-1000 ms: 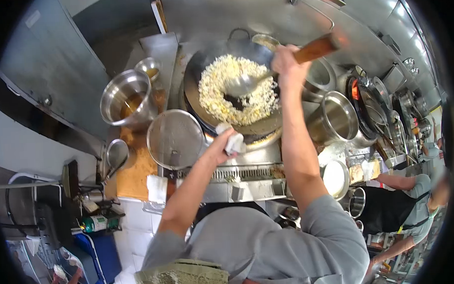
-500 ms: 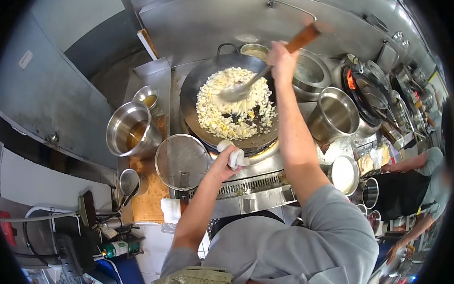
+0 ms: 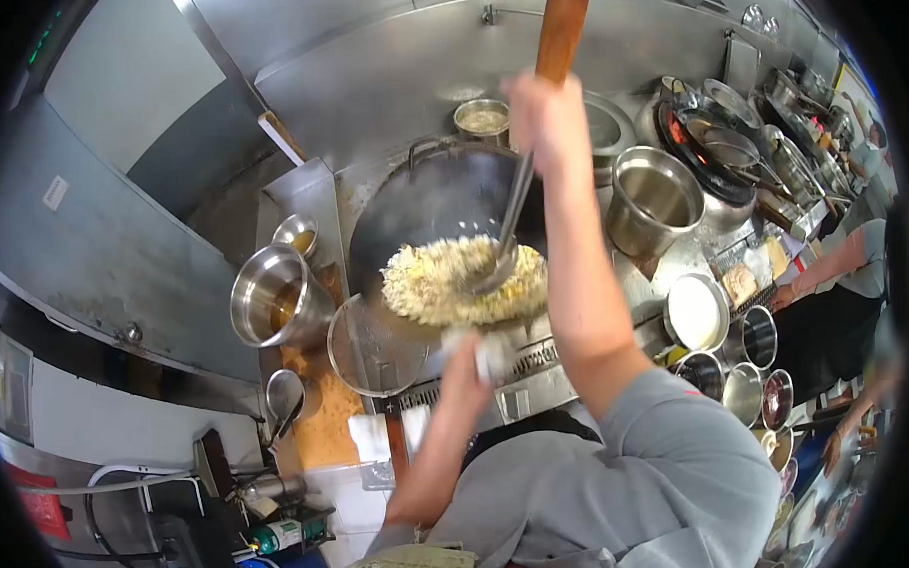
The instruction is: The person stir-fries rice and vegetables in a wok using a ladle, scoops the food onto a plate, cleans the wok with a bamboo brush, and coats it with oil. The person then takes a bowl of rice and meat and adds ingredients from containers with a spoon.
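My right hand (image 3: 551, 110) is closed round a ladle (image 3: 520, 197) with a wooden handle, raised above the wok's right side. The ladle's bowl rests in a mass of fried rice (image 3: 444, 279) with yellow bits like egg, blurred by motion. A large dark wok (image 3: 422, 200) holds the rice in its near half. At the wok's near edge my left hand (image 3: 465, 374) is closed on a folded white cloth (image 3: 492, 356). The cloth seems to wrap the wok's near rim or handle, though that grip is blurred and hidden.
Left of the wok stand a steel pot of brown liquid (image 3: 275, 300), a small bowl (image 3: 298, 232) and a round mesh strainer (image 3: 372, 347). A steel pot (image 3: 655, 202) and a bowl of white stuff (image 3: 696, 314) stand right. A co-worker's arm (image 3: 824, 269) reaches in at right.
The rice has gathered from a spread ring into a heap in the wok's near half. The wok looks tilted towards me. The ladle has turned more upright, with its bowl lower.
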`<state>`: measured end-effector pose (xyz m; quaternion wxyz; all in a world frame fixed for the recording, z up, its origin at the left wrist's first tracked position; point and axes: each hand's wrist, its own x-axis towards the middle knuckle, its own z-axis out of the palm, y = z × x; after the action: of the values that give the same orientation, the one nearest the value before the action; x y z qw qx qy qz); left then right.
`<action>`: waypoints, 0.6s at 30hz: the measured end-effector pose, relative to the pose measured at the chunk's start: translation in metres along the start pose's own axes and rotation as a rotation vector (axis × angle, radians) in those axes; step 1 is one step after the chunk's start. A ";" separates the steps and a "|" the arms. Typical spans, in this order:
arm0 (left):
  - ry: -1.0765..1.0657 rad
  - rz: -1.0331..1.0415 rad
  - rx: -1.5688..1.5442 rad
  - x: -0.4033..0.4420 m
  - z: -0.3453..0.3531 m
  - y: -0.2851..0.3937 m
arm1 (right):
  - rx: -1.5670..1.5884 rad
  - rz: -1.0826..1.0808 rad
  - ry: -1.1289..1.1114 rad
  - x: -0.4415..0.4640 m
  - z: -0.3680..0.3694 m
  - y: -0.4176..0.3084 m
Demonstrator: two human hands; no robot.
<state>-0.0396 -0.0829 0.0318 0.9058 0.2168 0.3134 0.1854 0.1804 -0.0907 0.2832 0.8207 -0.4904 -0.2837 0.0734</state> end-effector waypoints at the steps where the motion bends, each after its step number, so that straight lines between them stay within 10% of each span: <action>1: 0.017 -0.049 0.167 0.033 0.015 0.021 | -0.077 -0.167 -0.039 -0.022 -0.003 0.028; 9: 0.140 -0.043 0.092 -0.049 0.003 -0.025 | -0.208 -0.017 0.093 0.028 0.000 -0.002; 12: -0.070 0.011 0.206 0.046 0.001 0.013 | -0.204 -0.356 0.076 -0.063 -0.003 0.024; 18: 0.062 0.023 0.147 -0.028 -0.001 -0.023 | -0.152 -0.065 0.107 0.033 -0.004 0.010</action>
<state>-0.0567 -0.1155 0.0329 0.8751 0.2805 0.3517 0.1787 0.2112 -0.0753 0.2863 0.7971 -0.5451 -0.2597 -0.0013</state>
